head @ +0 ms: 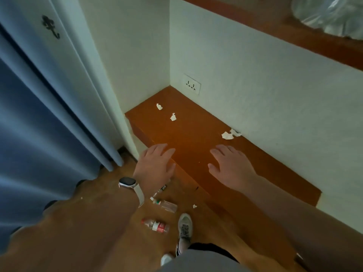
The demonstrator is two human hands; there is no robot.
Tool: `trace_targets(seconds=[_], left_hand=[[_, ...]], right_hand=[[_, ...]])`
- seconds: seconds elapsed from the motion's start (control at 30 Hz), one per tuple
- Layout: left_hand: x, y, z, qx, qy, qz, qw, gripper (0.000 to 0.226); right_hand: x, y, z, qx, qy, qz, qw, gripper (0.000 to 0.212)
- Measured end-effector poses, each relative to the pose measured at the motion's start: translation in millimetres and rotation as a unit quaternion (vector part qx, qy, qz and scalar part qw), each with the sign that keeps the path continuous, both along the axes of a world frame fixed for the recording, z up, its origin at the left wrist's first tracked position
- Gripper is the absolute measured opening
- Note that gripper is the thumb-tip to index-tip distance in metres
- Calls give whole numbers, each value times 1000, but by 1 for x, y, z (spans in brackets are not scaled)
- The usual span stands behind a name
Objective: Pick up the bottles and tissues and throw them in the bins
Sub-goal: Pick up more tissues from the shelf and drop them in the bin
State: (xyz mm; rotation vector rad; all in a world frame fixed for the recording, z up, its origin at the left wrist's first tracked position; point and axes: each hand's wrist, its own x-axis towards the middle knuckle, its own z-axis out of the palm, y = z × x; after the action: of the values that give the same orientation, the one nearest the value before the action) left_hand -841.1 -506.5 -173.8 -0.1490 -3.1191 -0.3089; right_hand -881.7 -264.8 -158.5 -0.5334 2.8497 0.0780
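I am watching both hands hanging palm-down over the near edge of the wooden ledge [188, 122]. I am reading that as a reach being lined up, since the litter up there is lying ahead of them, not under them.

The left hand [157, 163] is lying flat, fingers straight and close together, gripping nothing. The right hand [229, 163] is spreading its fingers wider and is just as empty. I cannot tell whether either palm is actually touching the wood. (A watch [127, 182] is sitting on the left wrist.)

The 2 corner tissues [173, 117] are resting at 12 o'clock from the left hand, near where the walls are meeting. The wall tissues [227, 135], another crumpled 2, are lying at 12 o'clock from the right hand, against the wall.

Down on the floor, at 6 o'clock from the left hand, the clear bottle [166, 205] and the red-label bottle [156, 225] are lying on their sides beside a shoe [184, 226], so I am expecting them to roll if nudged. A floor tissue [194, 206] is sitting just beside the clear bottle. No bin is showing anywhere, so I am judging nothing as thrown away yet.
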Motion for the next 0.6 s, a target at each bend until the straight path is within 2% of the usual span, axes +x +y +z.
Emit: trace_targets(seconds=[0.37, 0.6], left_hand=[[-112, 71, -44, 15, -90, -87, 992, 49], [-184, 130, -86, 91, -92, -148, 980, 45]], right_hand=[[-87, 64, -55, -13, -33, -107, 994, 55], [-147, 113, -94, -35, -38, -160, 986, 50]])
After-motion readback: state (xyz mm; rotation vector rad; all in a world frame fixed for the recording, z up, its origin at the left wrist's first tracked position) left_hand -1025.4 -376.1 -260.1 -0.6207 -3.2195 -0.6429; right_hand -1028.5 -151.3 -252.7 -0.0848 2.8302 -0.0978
